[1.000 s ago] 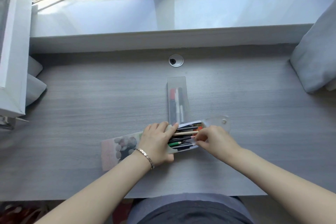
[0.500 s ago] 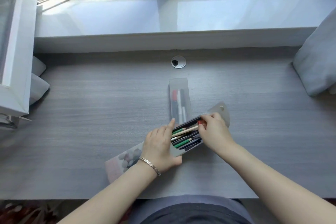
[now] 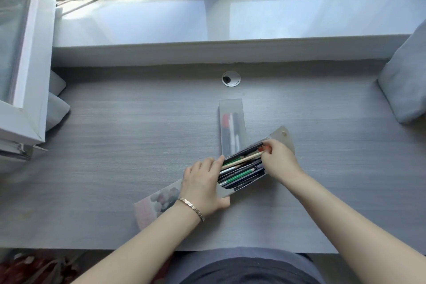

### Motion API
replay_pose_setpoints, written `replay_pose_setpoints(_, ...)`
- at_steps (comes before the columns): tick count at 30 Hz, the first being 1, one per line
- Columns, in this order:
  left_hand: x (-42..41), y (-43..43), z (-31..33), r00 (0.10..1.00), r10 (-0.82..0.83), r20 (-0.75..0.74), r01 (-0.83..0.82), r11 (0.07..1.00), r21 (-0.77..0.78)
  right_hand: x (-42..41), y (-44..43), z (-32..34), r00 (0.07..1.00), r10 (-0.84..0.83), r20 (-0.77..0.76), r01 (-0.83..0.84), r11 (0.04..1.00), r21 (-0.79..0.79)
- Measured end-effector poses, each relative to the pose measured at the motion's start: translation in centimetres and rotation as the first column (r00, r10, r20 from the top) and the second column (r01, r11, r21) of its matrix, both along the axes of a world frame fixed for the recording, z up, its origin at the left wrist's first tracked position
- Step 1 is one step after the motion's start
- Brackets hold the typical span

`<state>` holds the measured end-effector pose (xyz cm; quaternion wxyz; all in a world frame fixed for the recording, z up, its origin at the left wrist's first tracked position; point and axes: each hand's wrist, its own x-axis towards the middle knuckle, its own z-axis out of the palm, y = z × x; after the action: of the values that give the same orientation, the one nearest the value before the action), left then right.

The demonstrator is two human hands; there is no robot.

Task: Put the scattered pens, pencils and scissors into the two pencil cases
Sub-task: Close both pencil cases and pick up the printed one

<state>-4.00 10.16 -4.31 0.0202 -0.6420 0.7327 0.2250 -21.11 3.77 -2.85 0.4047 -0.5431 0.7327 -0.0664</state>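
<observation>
Now the near pencil case (image 3: 221, 191) lies more steeply tilted than half a second ago, its open end swung toward 1 o'clock and its flap (image 3: 282, 136) spread on the surface (image 3: 115, 145). The right hand (image 3: 279, 161) has its fingers (image 3: 268, 147) pinched on the red-tipped end of something at the case's mouth, wrist bent toward 5 o'clock. The left hand (image 3: 202, 184) lies flat over the case's middle, fingers spread and pressing on it, thumb under the near edge. Pens and pencils (image 3: 239, 168) fill the case. The second pencil case (image 3: 231, 127) lies at 12 o'clock, touching it.
</observation>
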Motion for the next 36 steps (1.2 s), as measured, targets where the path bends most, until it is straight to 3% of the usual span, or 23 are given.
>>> replay_pose_setpoints(3,0.1,0.1,0.0,1.0,-0.015,0.015,0.015,1.0,-0.02,-0.1,-0.7,0.2,0.924,-0.271,0.271,0.211,0.95,0.231)
replay_pose_setpoints(8,0.1,-0.1,0.0,1.0,-0.02,0.017,0.02,1.0,-0.007,-0.8,-1.2,0.6,0.757,-0.5,0.421,0.378,0.86,0.342)
replay_pose_setpoints(12,-0.1,-0.1,0.0,0.999,-0.016,0.029,0.016,1.0,0.001,-0.6,-0.4,0.8,0.805,-0.453,0.382,0.378,0.889,0.258)
replay_pose_setpoints(23,-0.3,-0.4,0.4,0.999,-0.028,0.034,0.028,1.0,0.009,0.8,0.4,0.6,0.891,-0.314,0.33,0.202,0.922,0.332)
replay_pose_setpoints(36,-0.2,-0.7,0.1,0.999,-0.029,0.04,0.027,0.999,0.035,0.4,0.1,0.8,0.9,-0.257,0.353,0.145,0.939,0.312)
